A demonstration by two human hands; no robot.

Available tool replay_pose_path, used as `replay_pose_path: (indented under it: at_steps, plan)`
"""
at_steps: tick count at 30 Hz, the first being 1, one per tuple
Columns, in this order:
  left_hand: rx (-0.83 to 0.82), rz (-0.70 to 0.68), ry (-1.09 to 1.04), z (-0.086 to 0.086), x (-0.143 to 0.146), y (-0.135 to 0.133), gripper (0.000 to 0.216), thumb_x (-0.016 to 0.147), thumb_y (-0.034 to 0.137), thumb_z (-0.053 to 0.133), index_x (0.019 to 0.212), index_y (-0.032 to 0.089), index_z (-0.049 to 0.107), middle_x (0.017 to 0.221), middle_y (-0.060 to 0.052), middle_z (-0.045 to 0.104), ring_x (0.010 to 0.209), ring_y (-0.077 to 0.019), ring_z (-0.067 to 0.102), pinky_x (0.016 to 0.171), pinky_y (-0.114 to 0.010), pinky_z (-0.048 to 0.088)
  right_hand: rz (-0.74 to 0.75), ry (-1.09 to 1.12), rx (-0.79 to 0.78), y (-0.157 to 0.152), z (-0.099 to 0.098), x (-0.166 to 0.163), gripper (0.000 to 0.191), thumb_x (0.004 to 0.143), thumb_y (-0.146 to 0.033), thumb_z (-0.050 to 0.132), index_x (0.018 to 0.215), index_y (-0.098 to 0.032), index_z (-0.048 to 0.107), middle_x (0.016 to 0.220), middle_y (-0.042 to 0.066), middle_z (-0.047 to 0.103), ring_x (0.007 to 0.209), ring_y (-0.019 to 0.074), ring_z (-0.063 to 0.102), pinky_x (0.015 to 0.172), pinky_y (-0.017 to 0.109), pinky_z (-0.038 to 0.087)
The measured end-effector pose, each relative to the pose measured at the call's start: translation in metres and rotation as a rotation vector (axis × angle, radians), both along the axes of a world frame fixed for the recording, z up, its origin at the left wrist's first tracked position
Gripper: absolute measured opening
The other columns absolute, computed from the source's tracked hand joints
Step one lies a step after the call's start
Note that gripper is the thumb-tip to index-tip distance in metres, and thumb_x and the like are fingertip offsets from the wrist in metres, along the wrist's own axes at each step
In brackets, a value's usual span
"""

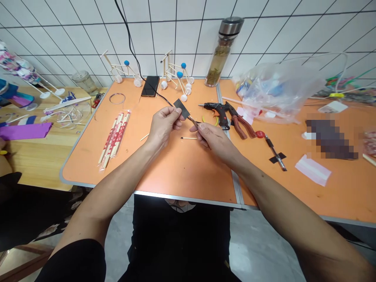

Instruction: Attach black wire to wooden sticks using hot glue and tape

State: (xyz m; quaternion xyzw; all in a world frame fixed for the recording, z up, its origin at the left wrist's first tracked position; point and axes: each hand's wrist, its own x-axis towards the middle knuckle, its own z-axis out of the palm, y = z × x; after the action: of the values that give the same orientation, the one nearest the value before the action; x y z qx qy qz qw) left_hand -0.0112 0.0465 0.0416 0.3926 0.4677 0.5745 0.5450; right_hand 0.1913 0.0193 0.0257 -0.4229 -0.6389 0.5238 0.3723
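My left hand (167, 122) pinches a small dark rectangular piece of card (181, 108) between thumb and fingers, above the orange table (176, 168). Closed round a slim metal tool, apparently scissors (192, 121), my right hand (210, 137) has its tip at the card's lower right corner. The tool's handles are hidden in my fingers. Below my hands a short wooden stick with a dark end (188, 138) lies on the table. Another stick (144, 137) lies partly behind my left wrist.
Wrapped chopsticks (114, 141) lie on the left. Stick models with blue balls (180, 74), a phone (150, 86) and a tea bottle (219, 58) stand or lie at the back. A glue gun (216, 111), pliers (241, 123) and a pen (275, 152) lie rightward.
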Motion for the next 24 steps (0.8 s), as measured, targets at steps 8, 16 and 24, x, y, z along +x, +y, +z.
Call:
replay_pose_path:
  at_steps: [8,16,24]
  plan:
    - [0.000,-0.002,-0.012,0.0006,0.0052,-0.0040,0.039,0.098,0.033,0.091,0.075,0.018,0.063,0.071,0.002,0.071,0.054,-0.0049,0.057,0.054,-0.017,0.046,0.075,0.169,-0.173,0.0002,-0.0052,-0.0059,0.053,0.103,-0.074,0.071,0.110,-0.022,0.069,0.079,-0.004,0.052,0.058,0.0120,0.035,0.053,0.029,0.024]
    - [-0.011,-0.001,-0.016,0.0011,0.0075,-0.0039,0.039,0.099,0.031,0.090,0.073,0.018,0.064,0.069,0.002,0.070,0.052,-0.0045,0.056,0.052,-0.017,0.045,0.110,0.241,-0.277,0.0016,-0.0052,-0.0084,0.052,0.097,-0.072,0.078,0.109,-0.023,0.068,0.076,-0.006,0.047,0.055,0.0101,0.027,0.053,0.029,0.014]
    - [-0.031,0.001,-0.015,0.0027,0.0081,-0.0049,0.041,0.095,0.033,0.095,0.073,0.018,0.063,0.068,0.003,0.069,0.051,-0.0039,0.056,0.053,-0.016,0.045,0.101,0.249,-0.294,0.0013,-0.0033,-0.0106,0.051,0.095,-0.071,0.079,0.107,-0.023,0.067,0.075,-0.007,0.045,0.056,0.0100,0.025,0.053,0.029,0.012]
